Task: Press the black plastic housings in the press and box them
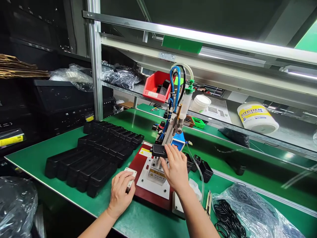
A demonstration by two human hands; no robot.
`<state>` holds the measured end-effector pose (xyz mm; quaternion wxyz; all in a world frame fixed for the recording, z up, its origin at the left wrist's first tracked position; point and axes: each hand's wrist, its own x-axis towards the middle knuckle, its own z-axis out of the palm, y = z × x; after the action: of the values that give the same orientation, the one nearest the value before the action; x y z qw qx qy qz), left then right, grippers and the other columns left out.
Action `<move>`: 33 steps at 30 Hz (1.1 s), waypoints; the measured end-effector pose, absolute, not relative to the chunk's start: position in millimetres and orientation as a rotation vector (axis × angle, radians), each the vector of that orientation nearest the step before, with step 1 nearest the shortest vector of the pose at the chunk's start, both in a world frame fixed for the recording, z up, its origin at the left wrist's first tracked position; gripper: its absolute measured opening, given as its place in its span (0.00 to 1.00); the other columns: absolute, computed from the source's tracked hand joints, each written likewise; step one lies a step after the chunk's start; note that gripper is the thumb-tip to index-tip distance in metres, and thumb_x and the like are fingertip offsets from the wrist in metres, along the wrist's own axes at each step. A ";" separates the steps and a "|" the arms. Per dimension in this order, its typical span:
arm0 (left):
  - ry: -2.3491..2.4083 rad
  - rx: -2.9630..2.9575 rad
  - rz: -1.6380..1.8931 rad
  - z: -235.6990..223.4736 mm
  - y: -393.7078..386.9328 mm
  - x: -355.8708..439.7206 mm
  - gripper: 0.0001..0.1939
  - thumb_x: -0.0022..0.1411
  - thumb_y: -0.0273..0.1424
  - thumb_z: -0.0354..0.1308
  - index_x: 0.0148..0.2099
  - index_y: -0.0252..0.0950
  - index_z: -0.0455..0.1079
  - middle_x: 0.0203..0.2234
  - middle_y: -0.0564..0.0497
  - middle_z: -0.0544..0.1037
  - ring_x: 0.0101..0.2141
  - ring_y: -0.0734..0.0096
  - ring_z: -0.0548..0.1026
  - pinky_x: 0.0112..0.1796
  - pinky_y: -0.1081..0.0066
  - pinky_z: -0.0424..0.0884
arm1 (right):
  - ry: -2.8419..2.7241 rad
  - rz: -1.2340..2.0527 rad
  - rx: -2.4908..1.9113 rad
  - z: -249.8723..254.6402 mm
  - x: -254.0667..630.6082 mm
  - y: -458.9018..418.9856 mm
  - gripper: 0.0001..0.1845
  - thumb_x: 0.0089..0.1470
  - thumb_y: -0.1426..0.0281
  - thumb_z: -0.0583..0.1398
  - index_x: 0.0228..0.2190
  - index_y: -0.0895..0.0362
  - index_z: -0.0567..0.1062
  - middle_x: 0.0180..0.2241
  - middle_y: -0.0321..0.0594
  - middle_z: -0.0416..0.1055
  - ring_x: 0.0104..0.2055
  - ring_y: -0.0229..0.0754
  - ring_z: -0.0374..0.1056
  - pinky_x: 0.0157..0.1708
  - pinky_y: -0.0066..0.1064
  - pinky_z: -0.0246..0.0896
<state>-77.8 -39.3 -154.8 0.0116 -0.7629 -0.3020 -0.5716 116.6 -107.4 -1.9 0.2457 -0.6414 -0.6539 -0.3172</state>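
My right hand (174, 167) reaches into a small dispensing machine (173, 125) and grips a black plastic part (158, 150) sitting on its fixture. The machine carries a syringe with a green cap and blue and black hoses, and stands on a red base with a white plate (146, 180). My left hand (120, 191) rests on a small white button box (130, 172) at the left edge of the red base, fingers curled over it.
Rows of black plastic housings (91, 155) lie on the green bench to the left. More black parts (203, 168) sit right of the machine. A bag of black rings (237, 211) lies front right. A red bin (157, 86), white tubs and bags sit on the shelf behind.
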 end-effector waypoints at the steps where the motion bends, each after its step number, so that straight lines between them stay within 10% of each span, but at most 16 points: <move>1: -0.944 -2.380 -1.782 -154.8 -39.2 -77.8 0.07 0.60 0.22 0.55 0.40 0.37 0.69 0.39 0.47 0.75 0.44 0.61 0.70 0.45 0.58 0.65 | -1.772 -0.874 -1.739 -2.9 117.2 -107.7 0.21 0.63 0.65 0.52 0.55 0.59 0.65 0.57 0.47 0.65 0.60 0.49 0.58 0.54 0.43 0.50; 33: -0.879 -2.429 -1.836 -148.9 -40.3 -81.3 0.12 0.57 0.19 0.57 0.43 0.35 0.66 0.38 0.46 0.75 0.43 0.62 0.72 0.46 0.59 0.71 | -1.549 -0.739 -1.702 -156.7 142.0 -233.5 0.23 0.57 0.71 0.56 0.55 0.55 0.66 0.50 0.47 0.71 0.52 0.54 0.68 0.42 0.45 0.70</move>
<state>-81.3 -40.3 -148.9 -0.0137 -0.7663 -0.2773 -0.5794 142.0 -233.5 -156.7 0.3543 -0.6586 -0.5992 -0.2857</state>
